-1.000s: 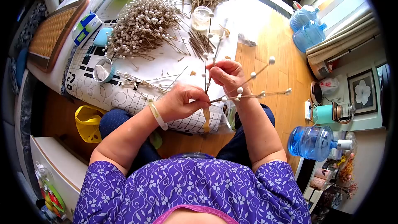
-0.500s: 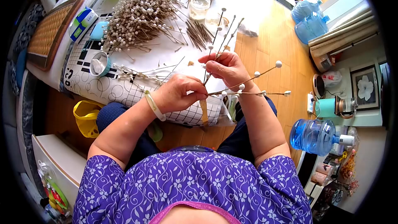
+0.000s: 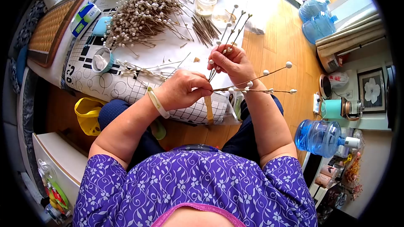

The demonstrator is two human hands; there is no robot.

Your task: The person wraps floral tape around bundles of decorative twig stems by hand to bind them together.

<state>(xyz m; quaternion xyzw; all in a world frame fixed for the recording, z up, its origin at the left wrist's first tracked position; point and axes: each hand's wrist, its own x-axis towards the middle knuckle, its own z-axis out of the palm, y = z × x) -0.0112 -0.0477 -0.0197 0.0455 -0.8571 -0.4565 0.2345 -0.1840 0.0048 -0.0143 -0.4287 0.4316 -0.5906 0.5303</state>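
My left hand (image 3: 183,88), with a pale bangle at the wrist, is closed in a pinch on the lower ends of several thin brown stems. Two stems with white bead-like buds (image 3: 266,72) fan out to the right from that pinch. My right hand (image 3: 233,64) is closed around the other stems (image 3: 229,35), which point up and away and carry small pale buds. Below my left fingertips hangs a narrow tan strip (image 3: 208,110); its upper end is hidden. Loose budded stems (image 3: 141,70) lie on the table beside my left hand.
A large heap of white-budded stems (image 3: 145,12) covers the far table. Around it are a clear tub (image 3: 205,2), a bundle of bare sticks (image 3: 205,30), a small round container (image 3: 102,60) and a tissue pack (image 3: 86,19). A blue water bottle (image 3: 317,138) lies at right.
My right fingers have curled in more around the upright stems, and those stems lean slightly farther right. My left hand keeps its pinch. The whole view has shifted a little.
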